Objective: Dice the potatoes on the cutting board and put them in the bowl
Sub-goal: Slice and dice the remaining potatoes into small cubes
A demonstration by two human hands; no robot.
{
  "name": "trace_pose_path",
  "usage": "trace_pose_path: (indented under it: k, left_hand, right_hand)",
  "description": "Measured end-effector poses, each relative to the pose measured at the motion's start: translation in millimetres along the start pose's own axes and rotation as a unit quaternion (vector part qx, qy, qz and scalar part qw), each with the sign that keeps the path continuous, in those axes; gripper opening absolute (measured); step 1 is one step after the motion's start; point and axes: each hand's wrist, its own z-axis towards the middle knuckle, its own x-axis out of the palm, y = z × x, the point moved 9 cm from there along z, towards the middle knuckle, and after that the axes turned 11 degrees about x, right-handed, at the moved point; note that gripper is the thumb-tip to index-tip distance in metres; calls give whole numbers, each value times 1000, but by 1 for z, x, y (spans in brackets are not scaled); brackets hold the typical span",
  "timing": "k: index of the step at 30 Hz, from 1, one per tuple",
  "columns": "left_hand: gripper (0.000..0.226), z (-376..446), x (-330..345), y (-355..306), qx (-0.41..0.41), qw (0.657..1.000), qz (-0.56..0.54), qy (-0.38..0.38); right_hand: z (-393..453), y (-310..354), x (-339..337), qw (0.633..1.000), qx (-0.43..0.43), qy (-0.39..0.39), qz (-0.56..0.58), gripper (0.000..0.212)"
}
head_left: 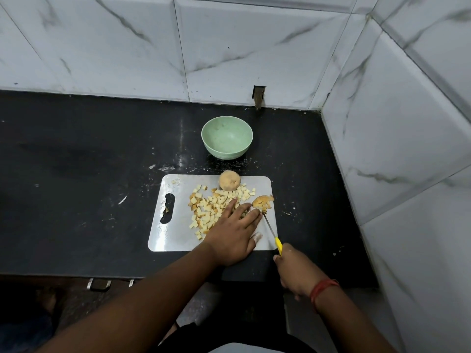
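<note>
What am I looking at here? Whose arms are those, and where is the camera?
The camera sits on a person's head, looking down, so the arms are their own. On the dark counter lies a cutting board with potato cubes, one uncut potato and a partly cut piece. The left hand rests flat on the board, fingertips by that piece. The right hand grips a yellow-handled knife, tip at the piece. Behind the board stands a green bowl, with nothing in it yet.
</note>
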Motion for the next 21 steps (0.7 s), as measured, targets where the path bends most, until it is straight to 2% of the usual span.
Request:
trace_pose_path:
  k: [5, 9, 13, 21]
  left_hand:
    - [61, 0, 1, 2, -6, 1000, 5, 12]
    - [62, 0, 1, 1, -9, 1000, 4, 16]
    - [62, -2, -4, 5, -26, 1000, 2, -4]
    - [63, 2, -12, 14, -42, 999, 8, 3]
  right_hand:
    - [-9, -6, 2, 1000, 6, 21, 2, 10]
    - [-18, -8, 0, 995, 46, 67, 57, 18]
    - [-17, -8, -8, 991, 7, 61, 123, 14]
    - [-9, -16, -14, 972, -7, 63, 226, 15]
